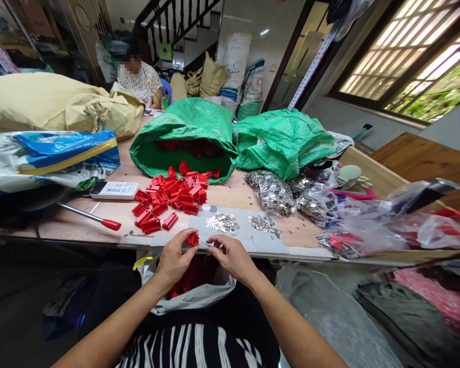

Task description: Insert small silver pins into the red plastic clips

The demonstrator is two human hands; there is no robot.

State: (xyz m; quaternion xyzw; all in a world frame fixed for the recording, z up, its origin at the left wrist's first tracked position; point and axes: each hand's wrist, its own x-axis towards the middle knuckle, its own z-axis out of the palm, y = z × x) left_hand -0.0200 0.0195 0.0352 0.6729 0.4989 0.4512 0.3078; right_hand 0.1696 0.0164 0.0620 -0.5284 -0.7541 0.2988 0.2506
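Observation:
My left hand [176, 258] pinches a small red plastic part [192, 239] between thumb and fingers at the table's front edge. Close to its right side, my right hand [230, 255] holds a thin metal piece [206, 244] in its fingertips, pointing toward the red part. Whether the two touch I cannot tell. Below both hands, an open white bag [193, 301] in my lap holds more red parts. A heap of red plastic parts [176, 191] lies just beyond my left hand. Two piles of small flat metal pieces, a larger one [222, 223] and a smaller one [264, 224], lie past my right hand.
A green woven sack [191, 115] gapes toward me with red parts inside. Another green sack [283, 138] and clear bags of metal pieces [270, 191] stand right. At left are a white box-like device [115, 190] and a red-tipped lever [110, 224]. A person [138, 82] sits across the table.

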